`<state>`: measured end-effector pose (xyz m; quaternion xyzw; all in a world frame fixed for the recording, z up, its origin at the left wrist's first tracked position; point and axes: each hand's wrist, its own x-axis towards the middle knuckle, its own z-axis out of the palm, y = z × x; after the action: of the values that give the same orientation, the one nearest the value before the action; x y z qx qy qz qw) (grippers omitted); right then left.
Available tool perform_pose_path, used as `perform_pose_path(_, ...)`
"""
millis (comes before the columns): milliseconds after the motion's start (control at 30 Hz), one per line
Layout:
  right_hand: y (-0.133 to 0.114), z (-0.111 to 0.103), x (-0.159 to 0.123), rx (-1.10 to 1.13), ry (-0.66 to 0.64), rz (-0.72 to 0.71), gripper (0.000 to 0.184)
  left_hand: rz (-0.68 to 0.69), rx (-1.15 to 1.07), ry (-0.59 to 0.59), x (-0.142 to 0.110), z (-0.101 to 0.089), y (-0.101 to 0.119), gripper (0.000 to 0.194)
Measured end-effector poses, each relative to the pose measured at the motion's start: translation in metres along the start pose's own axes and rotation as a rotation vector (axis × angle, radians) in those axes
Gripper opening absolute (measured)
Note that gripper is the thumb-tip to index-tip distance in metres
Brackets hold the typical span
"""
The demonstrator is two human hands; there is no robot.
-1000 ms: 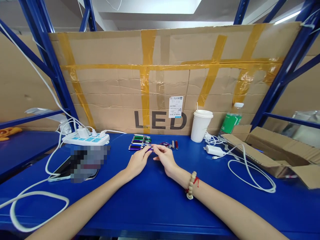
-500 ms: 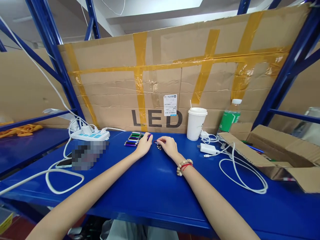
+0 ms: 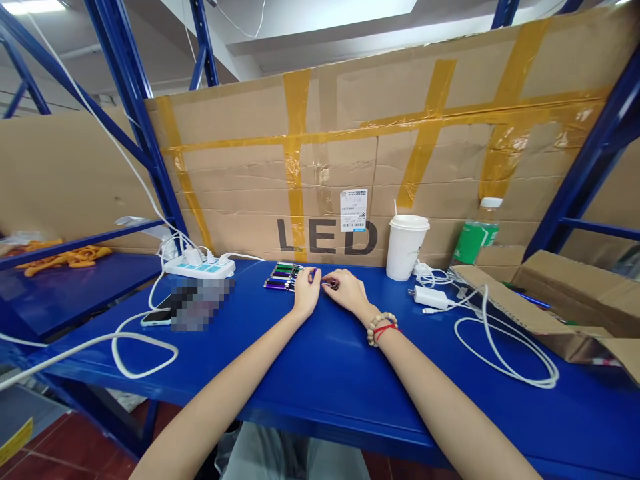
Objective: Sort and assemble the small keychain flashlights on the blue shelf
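Note:
Both my arms stretch out over a blue shelf top (image 3: 320, 373). My left hand (image 3: 306, 294) rests beside a small stack of coloured USB sticks (image 3: 281, 276), its fingers curled around a purple one that barely shows. My right hand (image 3: 347, 290), with a bead bracelet on the wrist, has its fingertips on small dark red sticks (image 3: 331, 284) lying on the shelf. The two hands almost touch.
A white power strip (image 3: 200, 268) with plugs and a phone (image 3: 157, 317) lie at left, with a white cable loop (image 3: 145, 350) in front. A paper cup (image 3: 405, 247), green bottle (image 3: 475, 237), white charger (image 3: 430, 297) with cable and an open cardboard box (image 3: 555, 300) stand right. A taped cardboard sheet (image 3: 350, 153) forms the back wall.
Both hands have reached farther from me toward the back of the shelf, up to the sticks. The camera has pulled back and tilted, showing more of the shelf's front edge and the floor.

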<state>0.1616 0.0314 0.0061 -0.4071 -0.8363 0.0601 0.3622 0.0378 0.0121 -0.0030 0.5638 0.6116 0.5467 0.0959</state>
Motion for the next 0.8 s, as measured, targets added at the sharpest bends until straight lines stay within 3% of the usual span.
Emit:
perform_pose_path(100, -0.009, 0.000, -0.006, 0.088, 0.080, 0.010, 0.019, 0.015, -0.079, -0.038, -0.004, -0.003, 0.004, 0.020)
perform_pose_path(200, -0.016, 0.006, -0.010, 0.196, 0.081, 0.026, 0.025, 0.047, -0.171, -0.095, -0.005, -0.007, 0.006, 0.023)
perform_pose_path(367, -0.015, 0.013, -0.007, 0.212, 0.114, 0.052, 0.020, 0.119, -0.162, -0.168, -0.001, -0.009, 0.000, 0.026)
perform_pose_path(533, 0.002, -0.002, -0.006, 0.065, 0.194, 0.077, 0.021, 0.179, 0.062, -0.205, -0.003, -0.011, 0.000, 0.028)
perform_pose_path(667, 0.020, -0.015, -0.009, -0.132, 0.057, -0.019, 0.020, 0.259, 0.370, -0.295, -0.009, -0.015, 0.006, 0.025)
perform_pose_path(800, 0.028, -0.018, -0.009, -0.213, -0.024, -0.069, 0.021, 0.282, 0.515, -0.367, -0.010, -0.015, 0.006, 0.027)
